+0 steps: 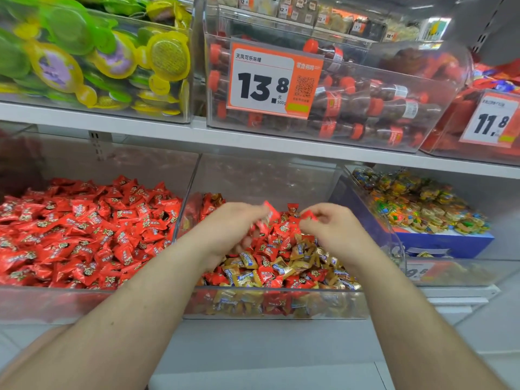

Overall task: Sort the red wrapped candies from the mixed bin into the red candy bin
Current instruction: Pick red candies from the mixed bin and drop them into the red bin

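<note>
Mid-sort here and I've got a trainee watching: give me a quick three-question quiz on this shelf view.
1. True or false: the red candy bin sits to the left of the mixed bin.
2. What does the right hand pinch: A) a gold candy, B) a red candy, C) nothing?
3. Besides red, what wrapper colour lies in the mixed bin?

Key
1. True.
2. B. The left hand also holds red candies, though it is blurred.
3. Gold: the gold candies lie mostly toward the front.
</note>
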`<control>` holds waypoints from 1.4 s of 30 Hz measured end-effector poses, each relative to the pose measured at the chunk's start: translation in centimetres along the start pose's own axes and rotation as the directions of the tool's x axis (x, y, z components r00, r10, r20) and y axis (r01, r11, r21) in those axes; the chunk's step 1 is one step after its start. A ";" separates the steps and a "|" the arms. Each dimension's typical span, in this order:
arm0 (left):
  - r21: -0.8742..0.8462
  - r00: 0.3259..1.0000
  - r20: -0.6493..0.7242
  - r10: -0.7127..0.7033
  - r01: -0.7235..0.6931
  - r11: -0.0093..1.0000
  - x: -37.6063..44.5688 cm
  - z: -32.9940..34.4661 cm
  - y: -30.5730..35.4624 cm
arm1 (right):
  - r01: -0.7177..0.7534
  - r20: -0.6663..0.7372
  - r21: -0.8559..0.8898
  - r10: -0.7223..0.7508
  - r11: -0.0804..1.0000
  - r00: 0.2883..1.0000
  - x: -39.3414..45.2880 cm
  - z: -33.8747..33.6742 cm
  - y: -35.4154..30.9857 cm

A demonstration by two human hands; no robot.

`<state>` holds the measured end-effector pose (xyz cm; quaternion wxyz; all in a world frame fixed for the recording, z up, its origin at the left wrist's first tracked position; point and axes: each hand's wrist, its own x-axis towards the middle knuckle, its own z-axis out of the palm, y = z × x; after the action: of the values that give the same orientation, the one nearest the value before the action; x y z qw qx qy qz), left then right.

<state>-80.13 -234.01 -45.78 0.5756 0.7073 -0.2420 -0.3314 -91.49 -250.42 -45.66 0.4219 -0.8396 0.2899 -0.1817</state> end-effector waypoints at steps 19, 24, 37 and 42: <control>0.876 0.999 0.039 0.015 -0.042 0.480 1.4 2.2 -0.7 | -0.156 0.067 -0.759 0.314 0.633 0.947 -2.7 -1.3 0.5; 0.903 0.999 0.023 0.032 -0.035 0.429 2.1 2.2 -1.2 | -0.111 0.133 -0.715 0.290 0.690 0.948 -2.5 -1.0 1.0; -0.682 0.990 0.141 -0.008 0.103 0.725 -2.6 -1.8 3.1 | -0.460 0.365 0.750 0.282 0.475 0.887 -3.5 -1.1 -1.7; -0.785 0.999 0.039 0.005 0.027 0.618 -4.7 -6.0 3.5 | -0.439 0.388 0.773 0.206 0.458 0.898 -3.8 0.6 -4.1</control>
<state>-78.64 -227.48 -40.77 0.8200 0.3801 -0.0792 -0.4204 -92.65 -245.67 -42.86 0.8327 -0.4720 0.2666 -0.1128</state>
